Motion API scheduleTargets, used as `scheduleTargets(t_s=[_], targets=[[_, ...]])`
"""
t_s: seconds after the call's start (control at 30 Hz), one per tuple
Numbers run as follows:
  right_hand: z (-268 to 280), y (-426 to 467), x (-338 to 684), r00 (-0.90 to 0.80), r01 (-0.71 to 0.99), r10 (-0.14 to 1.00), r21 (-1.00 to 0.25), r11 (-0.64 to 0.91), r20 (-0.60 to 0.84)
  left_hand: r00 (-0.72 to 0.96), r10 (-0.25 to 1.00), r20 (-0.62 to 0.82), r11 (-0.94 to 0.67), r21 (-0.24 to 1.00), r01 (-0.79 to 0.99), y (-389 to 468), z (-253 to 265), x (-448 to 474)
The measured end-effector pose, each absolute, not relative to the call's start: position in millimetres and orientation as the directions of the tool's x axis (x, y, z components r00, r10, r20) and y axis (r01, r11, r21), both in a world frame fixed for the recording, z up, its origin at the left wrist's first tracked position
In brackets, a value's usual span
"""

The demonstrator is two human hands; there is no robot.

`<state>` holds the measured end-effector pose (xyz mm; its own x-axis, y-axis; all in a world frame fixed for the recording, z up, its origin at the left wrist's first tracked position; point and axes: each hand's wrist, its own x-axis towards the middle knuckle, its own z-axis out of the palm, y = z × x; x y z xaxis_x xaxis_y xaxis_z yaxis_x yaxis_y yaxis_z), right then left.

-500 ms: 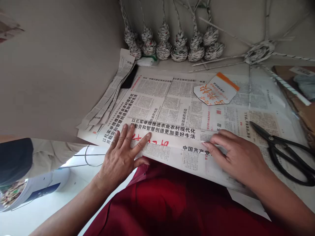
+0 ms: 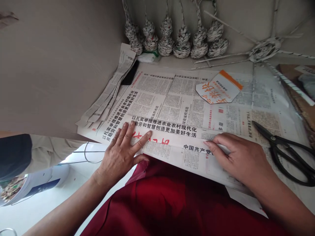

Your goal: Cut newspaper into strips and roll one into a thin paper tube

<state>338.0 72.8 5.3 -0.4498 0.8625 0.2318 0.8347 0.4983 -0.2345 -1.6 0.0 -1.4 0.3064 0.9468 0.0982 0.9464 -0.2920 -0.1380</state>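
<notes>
The left hand (image 2: pixel 120 150) lies flat with fingers spread on the newspaper (image 2: pixel 177 141) along the worktop's near edge. Well apart from it, the right hand (image 2: pixel 240 157) is curled at the same paper, thumb and forefinger close together; whether they pinch it cannot be told. Its palm is hidden. The bucket (image 2: pixel 46 178) is cut off at left, the woven gourds' (image 2: pixel 182 47) stems at the top.

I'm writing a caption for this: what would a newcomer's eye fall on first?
Likely the row of woven gourd shapes lined up along the back. Next, the black scissors lying on newspaper to the right of the right hand. In front, the left hand rests with fingers spread on the newspaper.
</notes>
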Motion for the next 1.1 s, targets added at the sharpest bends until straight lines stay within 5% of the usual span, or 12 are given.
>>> scheduleTargets(t_s=[0.67, 1.1], targets=[[10.3, 72.7, 335.1, -0.535, 0.835, 0.829, -0.045, 0.548, 0.164, 0.347, 0.933, 0.093, -0.336, -0.121, 0.934, 0.6, -1.1, -4.7], [5.5, 71.3, 338.0, -0.516, 0.846, 0.837, -0.045, 0.531, 0.179, 0.365, 0.927, 0.082, -0.356, -0.104, 0.928, 3.5, 3.3, -6.8]])
